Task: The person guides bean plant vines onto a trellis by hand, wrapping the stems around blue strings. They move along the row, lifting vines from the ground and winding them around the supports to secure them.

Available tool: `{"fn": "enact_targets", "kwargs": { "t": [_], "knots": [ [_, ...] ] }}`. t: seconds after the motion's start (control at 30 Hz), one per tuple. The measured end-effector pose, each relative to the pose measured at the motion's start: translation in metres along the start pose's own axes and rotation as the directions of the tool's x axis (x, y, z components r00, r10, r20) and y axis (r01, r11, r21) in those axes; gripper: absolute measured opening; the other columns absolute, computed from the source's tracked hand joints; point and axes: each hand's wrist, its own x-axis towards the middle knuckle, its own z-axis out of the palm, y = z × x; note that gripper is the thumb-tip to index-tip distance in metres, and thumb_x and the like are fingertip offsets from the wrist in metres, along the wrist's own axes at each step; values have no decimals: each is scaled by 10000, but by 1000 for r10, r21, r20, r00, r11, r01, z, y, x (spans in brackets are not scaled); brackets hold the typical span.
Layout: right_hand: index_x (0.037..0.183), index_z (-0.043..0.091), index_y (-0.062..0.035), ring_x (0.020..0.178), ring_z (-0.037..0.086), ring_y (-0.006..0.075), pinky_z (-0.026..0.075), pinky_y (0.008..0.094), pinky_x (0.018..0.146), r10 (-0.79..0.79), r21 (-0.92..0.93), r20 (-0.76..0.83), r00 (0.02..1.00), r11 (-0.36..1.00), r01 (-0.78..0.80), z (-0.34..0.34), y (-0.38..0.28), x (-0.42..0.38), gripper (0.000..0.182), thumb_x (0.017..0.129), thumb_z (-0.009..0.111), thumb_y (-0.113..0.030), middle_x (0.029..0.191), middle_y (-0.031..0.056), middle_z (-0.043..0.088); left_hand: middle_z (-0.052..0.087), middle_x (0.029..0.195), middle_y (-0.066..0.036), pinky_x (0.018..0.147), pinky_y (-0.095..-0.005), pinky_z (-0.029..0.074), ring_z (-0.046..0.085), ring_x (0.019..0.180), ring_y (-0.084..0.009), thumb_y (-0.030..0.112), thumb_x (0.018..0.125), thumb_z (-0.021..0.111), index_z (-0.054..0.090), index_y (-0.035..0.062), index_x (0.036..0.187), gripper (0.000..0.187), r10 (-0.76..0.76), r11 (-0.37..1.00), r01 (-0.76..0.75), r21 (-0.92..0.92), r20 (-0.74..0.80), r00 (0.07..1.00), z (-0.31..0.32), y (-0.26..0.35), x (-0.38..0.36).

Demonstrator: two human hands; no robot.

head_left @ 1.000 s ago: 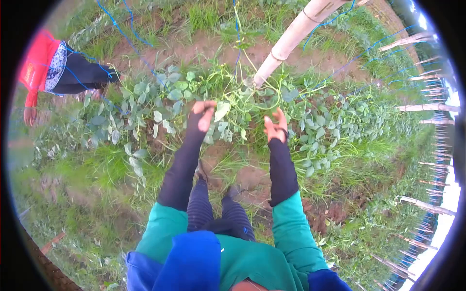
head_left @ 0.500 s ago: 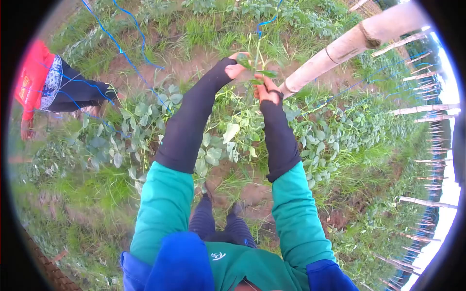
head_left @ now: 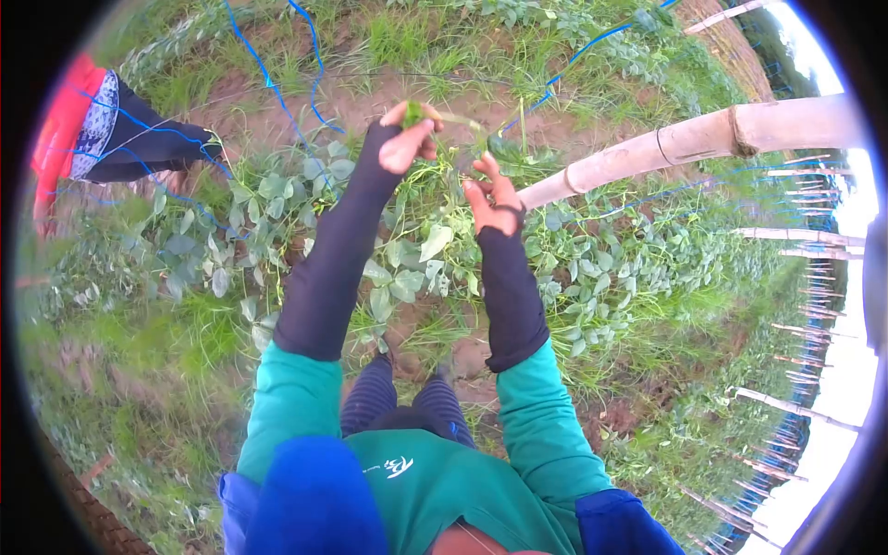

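Your left hand (head_left: 407, 139) is raised in front of you, fingers pinched shut on a green vine tip (head_left: 413, 114) whose leaf shows just above the thumb. A thin stem runs from that pinch rightward toward your right hand (head_left: 490, 196), which sits lower and just beside it, fingers spread and loosely curled near the stem; whether it actually grips the stem you cannot tell from this view.

Writing: a small white logo (head_left: 400, 465) on the chest of your green top; the lettering is too small to read. No containers show.

Around the hands: a blue string (head_left: 555, 79) slants up to the right from near the vine, and more blue string loops at upper left. A pale bamboo pole (head_left: 684, 143) leans from the plants toward the right edge, bound with a band. Low leafy bean plants (head_left: 277, 199) cover the soil below your arms. At far left, another person (head_left: 92, 129) in red and dark clothing stands well apart.
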Motion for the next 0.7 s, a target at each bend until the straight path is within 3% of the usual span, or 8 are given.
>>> {"fn": "enact_targets", "kwargs": {
  "t": [0.13,0.2,0.23,0.27,0.4,0.5,0.6,0.7],
  "knots": [
    [1097,447,-11,767,524,120,446,233,656,-101,143,-81,992,983,112,6,-6,-20,379,726,520,16,979,80,525,542,754,-58,583,-250,428,517,629,-120,58,741,456,524,22,825,114,261,795,-355,493,251,932,27,26,-43],
    [954,501,20,708,528,133,423,229,593,-262,-113,-94,960,961,251,-4,-10,-25,235,721,530,25,831,97,543,527,756,-93,613,-281,438,541,686,-212,3,643,512,541,39,831,193,369,594,-579,558,450,813,47,35,-49],
    [951,502,24,700,517,121,416,228,596,-269,486,2,963,842,234,1,35,-18,202,749,503,2,804,86,540,525,769,-93,622,-296,441,540,714,-225,-17,628,522,544,50,838,221,260,683,-513,520,483,836,61,41,-56],
    [946,504,20,690,514,116,415,225,589,-167,646,6,986,754,124,1,30,-19,194,755,500,-10,797,80,541,523,782,-93,631,-312,444,539,742,-238,-38,613,532,547,61,845,253,151,761,-434,482,519,841,74,47,-64],
    [929,514,6,650,505,99,409,211,562,128,662,-81,988,748,-43,2,16,-15,168,776,487,-59,768,59,547,531,834,-86,655,-318,446,541,788,-241,-69,621,516,551,72,857,277,378,501,-763,410,689,618,105,67,-79],
    [916,521,-5,619,498,86,404,200,542,260,592,-100,960,792,-153,-3,23,5,160,793,476,-96,747,43,551,552,838,-80,636,-286,435,540,749,-193,2,658,496,552,39,866,219,455,643,-641,419,465,760,89,74,-83],
    [891,530,-6,514,451,51,372,174,427,306,493,25,952,825,-278,-21,10,18,181,808,458,-151,700,20,560,582,750,-75,609,-233,405,527,664,-108,187,780,483,557,7,878,218,147,863,-22,505,-209,967,44,37,-61],
    [813,586,-25,499,481,70,393,218,415,279,149,418,865,918,-368,-37,-9,26,225,793,481,-223,686,41,555,597,795,-101,660,-264,418,553,739,-132,252,749,522,536,-23,920,324,-13,759,60,648,-77,997,33,-9,-32]
  ]
}}
